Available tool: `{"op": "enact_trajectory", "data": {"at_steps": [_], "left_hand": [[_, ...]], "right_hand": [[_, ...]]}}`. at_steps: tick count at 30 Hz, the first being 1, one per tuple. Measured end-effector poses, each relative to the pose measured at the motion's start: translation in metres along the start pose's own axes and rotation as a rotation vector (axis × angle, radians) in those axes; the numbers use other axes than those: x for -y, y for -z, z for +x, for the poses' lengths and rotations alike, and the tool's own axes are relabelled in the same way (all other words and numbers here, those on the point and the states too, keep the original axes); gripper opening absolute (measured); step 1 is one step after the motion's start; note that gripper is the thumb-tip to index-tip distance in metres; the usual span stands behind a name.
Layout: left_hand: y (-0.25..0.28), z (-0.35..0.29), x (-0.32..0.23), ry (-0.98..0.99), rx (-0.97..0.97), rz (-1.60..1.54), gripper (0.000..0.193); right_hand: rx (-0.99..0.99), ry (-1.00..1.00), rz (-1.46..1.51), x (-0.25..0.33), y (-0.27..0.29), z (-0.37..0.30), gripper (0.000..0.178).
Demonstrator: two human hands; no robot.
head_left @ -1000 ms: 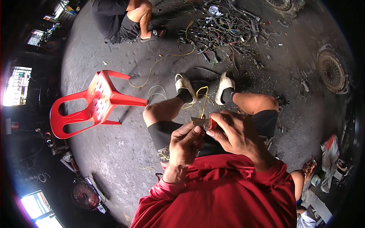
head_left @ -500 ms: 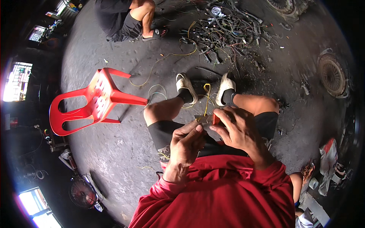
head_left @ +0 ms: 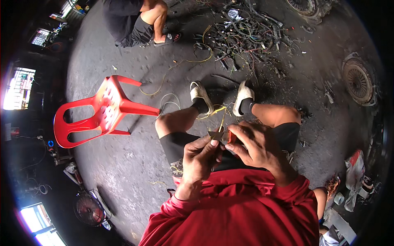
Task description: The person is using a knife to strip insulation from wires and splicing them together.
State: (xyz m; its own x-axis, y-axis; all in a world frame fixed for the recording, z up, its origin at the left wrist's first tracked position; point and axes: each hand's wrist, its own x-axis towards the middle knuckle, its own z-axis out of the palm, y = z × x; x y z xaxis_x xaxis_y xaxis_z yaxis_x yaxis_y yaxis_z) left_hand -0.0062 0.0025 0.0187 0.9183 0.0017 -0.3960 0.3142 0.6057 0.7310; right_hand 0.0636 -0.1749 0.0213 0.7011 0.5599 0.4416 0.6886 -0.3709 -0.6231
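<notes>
My right hand [head_left: 259, 145] is closed around a knife with an orange handle [head_left: 231, 137]. Its short metal blade [head_left: 215, 134] points left, right at the fingertips of my left hand [head_left: 199, 159]. That hand is closed in a pinch, thumb on top, beside the blade. A yellow wire [head_left: 223, 120] runs from between my hands toward the floor between my feet. The wire's end in my left fingers is mostly hidden by the blade and thumb.
A red plastic chair [head_left: 108, 104] stands to my left. Ahead lies a heap of scrap wires [head_left: 250, 37], near a crouching person [head_left: 137, 24]. Round metal parts [head_left: 358, 80] lie at the far right. A fan [head_left: 89, 208] stands at the lower left.
The yellow wire's looped far part has dropped closer and swung to lie flatter between my feet. The knife and my right hand have shifted slightly toward my left hand and body.
</notes>
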Motion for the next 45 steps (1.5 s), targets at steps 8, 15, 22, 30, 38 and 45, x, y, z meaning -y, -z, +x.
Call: {"op": "enact_trajectory", "data": {"at_steps": [8, 15, 22, 30, 38, 45], "left_hand": [[-0.002, -0.001, -0.005, -0.019, 0.003, 0.044, 0.023], [-0.005, 0.005, -0.005, 0.101, -0.109, -0.067, 0.023], [0.002, -0.007, -0.009, 0.117, -0.126, -0.073, 0.034], [-0.002, -0.004, -0.007, 0.076, -0.037, -0.063, 0.023], [-0.001, -0.012, -0.007, 0.023, -0.051, -0.023, 0.035], [-0.001, -0.002, 0.001, 0.041, -0.058, 0.112, 0.031]], "right_hand": [[0.009, 0.011, -0.036, -0.005, -0.005, 0.0, 0.035], [-0.105, 0.083, -0.139, -0.027, -0.013, -0.004, 0.031], [-0.163, -0.204, 0.028, -0.027, 0.008, -0.001, 0.024], [0.02, -0.096, 0.108, 0.0, -0.014, 0.001, 0.029], [-0.149, -0.292, -0.005, -0.03, -0.007, -0.002, 0.022], [-0.025, -0.682, 0.715, -0.012, -0.023, -0.003, 0.018]]}}
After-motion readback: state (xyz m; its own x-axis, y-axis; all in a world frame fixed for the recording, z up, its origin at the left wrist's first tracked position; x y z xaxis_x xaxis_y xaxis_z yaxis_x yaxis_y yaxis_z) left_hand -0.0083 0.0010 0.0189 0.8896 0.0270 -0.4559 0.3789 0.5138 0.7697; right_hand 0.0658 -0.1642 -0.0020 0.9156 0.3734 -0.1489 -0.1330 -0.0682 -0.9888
